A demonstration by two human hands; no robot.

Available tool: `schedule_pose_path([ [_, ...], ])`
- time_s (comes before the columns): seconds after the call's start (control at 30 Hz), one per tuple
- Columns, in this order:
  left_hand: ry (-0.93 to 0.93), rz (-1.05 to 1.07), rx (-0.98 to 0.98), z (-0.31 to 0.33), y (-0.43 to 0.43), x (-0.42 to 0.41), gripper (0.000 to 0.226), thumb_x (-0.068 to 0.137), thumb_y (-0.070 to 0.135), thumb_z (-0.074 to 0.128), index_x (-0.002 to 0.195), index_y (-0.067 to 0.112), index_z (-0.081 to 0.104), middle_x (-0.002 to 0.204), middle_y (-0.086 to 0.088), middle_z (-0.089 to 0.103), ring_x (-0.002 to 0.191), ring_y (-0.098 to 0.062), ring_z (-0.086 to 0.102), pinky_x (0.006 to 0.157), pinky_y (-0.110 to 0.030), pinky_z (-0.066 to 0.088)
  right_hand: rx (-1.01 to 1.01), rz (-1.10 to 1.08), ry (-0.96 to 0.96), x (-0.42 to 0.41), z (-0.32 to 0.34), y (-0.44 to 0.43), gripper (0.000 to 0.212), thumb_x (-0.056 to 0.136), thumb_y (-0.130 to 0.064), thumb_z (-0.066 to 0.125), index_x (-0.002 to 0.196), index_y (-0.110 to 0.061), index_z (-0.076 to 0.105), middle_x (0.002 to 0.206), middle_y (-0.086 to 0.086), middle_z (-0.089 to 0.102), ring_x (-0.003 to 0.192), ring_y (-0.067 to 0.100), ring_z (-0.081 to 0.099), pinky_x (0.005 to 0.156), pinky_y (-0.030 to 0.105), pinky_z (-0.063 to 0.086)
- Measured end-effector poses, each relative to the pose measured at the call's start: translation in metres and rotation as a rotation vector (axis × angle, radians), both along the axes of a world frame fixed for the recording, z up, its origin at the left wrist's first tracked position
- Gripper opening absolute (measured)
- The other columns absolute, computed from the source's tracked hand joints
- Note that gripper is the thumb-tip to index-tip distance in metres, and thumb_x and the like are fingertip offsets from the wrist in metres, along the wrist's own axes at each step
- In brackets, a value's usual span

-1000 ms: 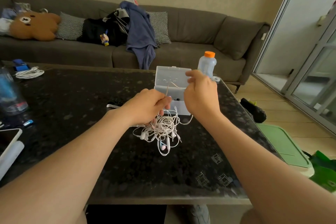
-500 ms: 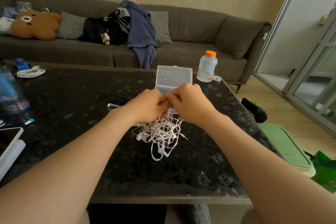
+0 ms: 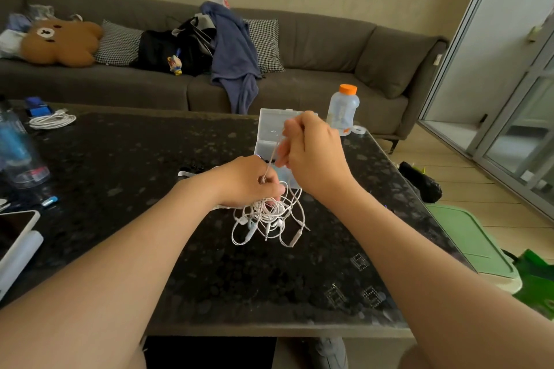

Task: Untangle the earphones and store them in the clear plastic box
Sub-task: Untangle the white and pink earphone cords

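Left grip (image 3: pixel 248 183) clamped on tangled earphones (image 3: pixel 269 217), right grip (image 3: pixel 311 153) pinching one cord (image 3: pixel 271 159) above, clear plastic box (image 3: pixel 269 121) behind.

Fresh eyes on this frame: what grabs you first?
Centre frame, the left hand grips a white tangle of earphones over the dark table, and the right hand pinches one strand stretched up from it. Just behind the hands stands the clear plastic box, lid open. Far left on the sofa lies a brown bear cushion.

No legible text (bottle label (image 3: pixel 30 174) blurred)
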State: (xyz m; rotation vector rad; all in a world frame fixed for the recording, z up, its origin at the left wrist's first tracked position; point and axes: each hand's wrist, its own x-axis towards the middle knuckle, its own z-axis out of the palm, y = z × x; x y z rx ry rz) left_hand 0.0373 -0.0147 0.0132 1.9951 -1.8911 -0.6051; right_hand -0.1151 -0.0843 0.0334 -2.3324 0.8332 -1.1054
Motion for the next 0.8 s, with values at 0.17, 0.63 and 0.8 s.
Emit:
schedule_pose_path([
  [0.17, 0.071, 0.008, 0.024, 0.001, 0.006, -0.004, 0.023, 0.095, 0.052, 0.071, 0.108, 0.033, 0.074, 0.092, 0.015, 0.073, 0.085, -0.002, 0.068, 0.078, -0.024, 0.05, 0.231, -0.092, -0.483, -0.005, 0.018, 0.011, 0.028, 0.116, -0.024, 0.032, 0.094, -0.019, 0.049, 0.082, 0.014, 0.07, 0.066, 0.025, 0.076, 0.056, 0.031, 0.061],
  [0.63, 0.209, 0.095, -0.035, 0.006, 0.009, 0.0, 0.022, 0.092, 0.05, 0.078, 0.102, 0.031, 0.078, 0.105, 0.008, 0.074, 0.095, -0.005, 0.068, 0.084, -0.03, 0.053, 0.351, -0.169, -0.179, -0.01, 0.006, -0.014, 0.022, 0.111, -0.029, 0.045, 0.114, -0.013, 0.059, 0.09, -0.002, 0.061, 0.069, 0.004, 0.053, 0.053, 0.011, 0.039],
  [0.8, 0.265, 0.161, 0.001, 0.007, 0.007, 0.008, 0.039, 0.086, 0.026, 0.087, 0.117, 0.033, 0.063, 0.112, 0.008, 0.074, 0.1, -0.011, 0.073, 0.095, -0.038, 0.06, 0.279, 0.041, 0.227, -0.026, 0.003, -0.017, 0.01, 0.097, -0.019, 0.067, 0.1, -0.016, 0.076, 0.09, -0.005, 0.071, 0.079, 0.006, 0.066, 0.059, 0.01, 0.049],
])
